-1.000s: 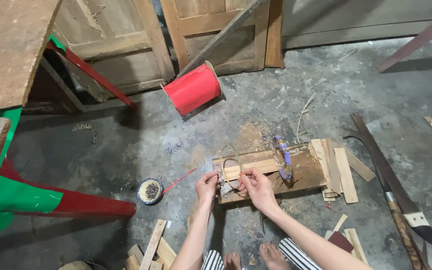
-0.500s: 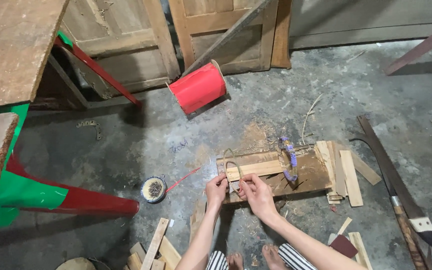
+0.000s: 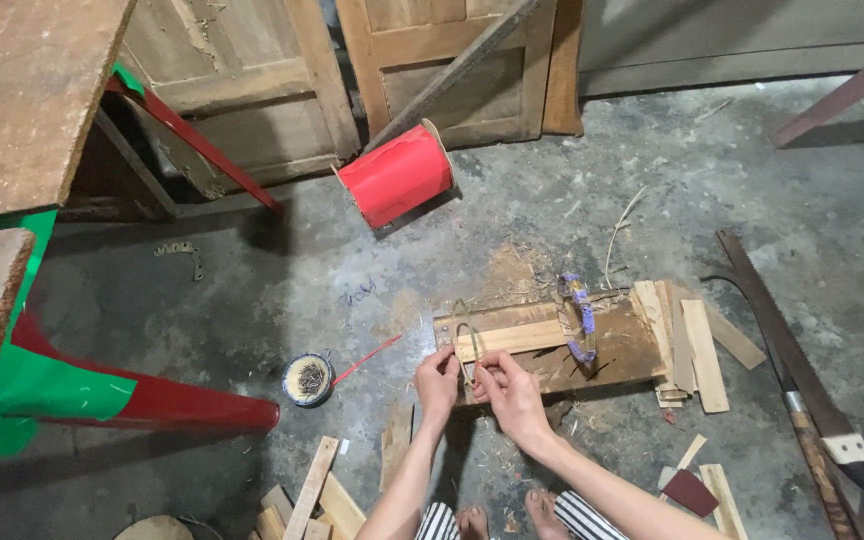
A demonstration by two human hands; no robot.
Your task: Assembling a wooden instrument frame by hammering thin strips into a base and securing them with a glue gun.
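Wire loop (image 3: 466, 340) pinched by left hand (image 3: 438, 378), right hand (image 3: 508, 392), over wooden board (image 3: 552, 345)

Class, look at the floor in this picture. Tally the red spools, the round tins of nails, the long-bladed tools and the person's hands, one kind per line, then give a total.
Red spool: 1
Tin of nails: 1
Long-bladed tool: 1
Hands: 2, left hand and right hand
Total: 5

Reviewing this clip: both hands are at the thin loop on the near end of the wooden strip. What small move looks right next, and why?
Probably draw the thin loop snug against the light wooden strip. The left hand and right hand pinch its lower end at the edge of the dark board, and it looks to bow loosely around the strip, while the purple-wrapped ring already sits at the far end.
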